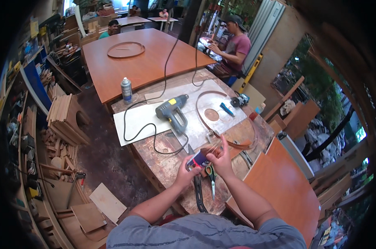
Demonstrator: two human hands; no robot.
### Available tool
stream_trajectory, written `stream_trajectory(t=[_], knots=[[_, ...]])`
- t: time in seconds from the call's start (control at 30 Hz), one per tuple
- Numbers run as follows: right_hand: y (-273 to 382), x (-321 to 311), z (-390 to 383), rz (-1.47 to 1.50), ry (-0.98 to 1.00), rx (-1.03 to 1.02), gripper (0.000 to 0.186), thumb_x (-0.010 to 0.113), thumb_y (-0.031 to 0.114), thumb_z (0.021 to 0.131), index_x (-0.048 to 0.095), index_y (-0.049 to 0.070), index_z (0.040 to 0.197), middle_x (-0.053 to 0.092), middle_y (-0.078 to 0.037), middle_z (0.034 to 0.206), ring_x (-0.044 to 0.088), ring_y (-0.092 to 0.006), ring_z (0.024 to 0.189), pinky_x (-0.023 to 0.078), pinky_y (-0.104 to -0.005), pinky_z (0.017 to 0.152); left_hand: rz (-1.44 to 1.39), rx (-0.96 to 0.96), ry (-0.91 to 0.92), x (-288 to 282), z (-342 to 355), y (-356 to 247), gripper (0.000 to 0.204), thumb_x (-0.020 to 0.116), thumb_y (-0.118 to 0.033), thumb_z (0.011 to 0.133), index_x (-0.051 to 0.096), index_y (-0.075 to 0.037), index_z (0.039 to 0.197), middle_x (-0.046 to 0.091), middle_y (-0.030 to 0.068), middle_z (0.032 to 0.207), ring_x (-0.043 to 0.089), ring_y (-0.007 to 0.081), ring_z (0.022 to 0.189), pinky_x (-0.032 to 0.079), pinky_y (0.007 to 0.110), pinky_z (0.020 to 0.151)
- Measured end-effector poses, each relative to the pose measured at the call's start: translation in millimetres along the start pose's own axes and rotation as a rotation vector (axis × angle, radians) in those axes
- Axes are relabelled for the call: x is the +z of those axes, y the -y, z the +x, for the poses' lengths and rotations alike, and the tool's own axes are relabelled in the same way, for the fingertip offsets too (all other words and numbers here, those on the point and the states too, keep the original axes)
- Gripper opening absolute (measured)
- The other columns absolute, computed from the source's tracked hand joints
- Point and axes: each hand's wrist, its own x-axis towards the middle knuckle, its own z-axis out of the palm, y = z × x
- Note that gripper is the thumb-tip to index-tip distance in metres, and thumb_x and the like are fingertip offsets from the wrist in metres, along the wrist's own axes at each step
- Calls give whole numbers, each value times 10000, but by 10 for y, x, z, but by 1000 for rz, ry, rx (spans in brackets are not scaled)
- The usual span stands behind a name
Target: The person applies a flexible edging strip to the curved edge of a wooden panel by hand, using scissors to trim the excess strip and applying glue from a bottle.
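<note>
Above the near edge of the worktable, a dark blue cylindrical can (199, 159) lies tilted between my hands. My left hand (184, 172) is closed round its lower left end. At its upper right end, my right hand (222, 161) grips with the thumb across and a finger stretched up. The brown patch by that hand is too blurred to name. Green-and-black scissors (212, 179) rest just below the can, beside a black strap-like tool (199, 193). Beyond my hands a thin curved wooden strip (199, 110) lies on the table, near a grey-and-yellow heat gun (172, 111).
The heat gun's black cord (155, 141) loops across a white board (132, 121). A spray can (126, 89) and a power tool (240, 100) stand farther back. Behind is a large brown tabletop (163, 52) with a wooden hoop (126, 50). A person (234, 47) works at the far right.
</note>
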Motion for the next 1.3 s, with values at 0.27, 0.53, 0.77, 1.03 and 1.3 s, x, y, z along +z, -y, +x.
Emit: stream_trajectory(t=[0.27, 0.53, 0.77, 1.03, 1.3], knots=[[111, -244, -20, -77, -286, -287, 677, 725, 120, 821, 353, 0, 1374, 490, -74, 1160, 522, -142, 1012, 471, -274, 863, 639, 366, 3, 296, 255, -718, 664, 816, -273, 701, 477, -1, 1202, 557, 129, 1118, 544, 192, 1038, 433, 321, 916], [159, -159, -128, -11, -334, -183, 681, 673, 177, 874, 304, -4, 1417, 533, -49, 1102, 533, -120, 975, 489, -263, 794, 944, 463, 87, 436, 294, -1364, 640, 843, -244, 637, 548, -19, 1157, 618, 149, 1082, 607, 243, 997, 463, 325, 875], [185, -66, -169, 97, -257, -152, 714, 666, 169, 876, 261, 10, 1442, 474, -70, 1186, 515, -145, 1021, 493, -279, 791, 1085, 478, 152, 534, 284, -1744, 637, 847, -227, 623, 555, -18, 1150, 629, 144, 1084, 619, 268, 1007, 473, 341, 872], [199, -42, -214, 32, -180, -124, 724, 648, 142, 876, 237, 50, 1465, 454, -71, 1227, 483, -162, 1079, 459, -300, 863, 1215, 632, 210, 567, 245, -1903, 632, 842, -189, 624, 563, -25, 1167, 602, 159, 1118, 592, 292, 1055, 462, 359, 901], [215, -59, -206, -66, -158, -207, 735, 689, 195, 844, 295, 74, 1453, 450, -80, 1257, 458, -159, 1123, 440, -273, 863, 989, 388, 152, 487, 149, -1864, 678, 835, -135, 641, 509, -18, 1223, 570, 118, 1096, 578, 196, 1021, 464, 310, 891]])
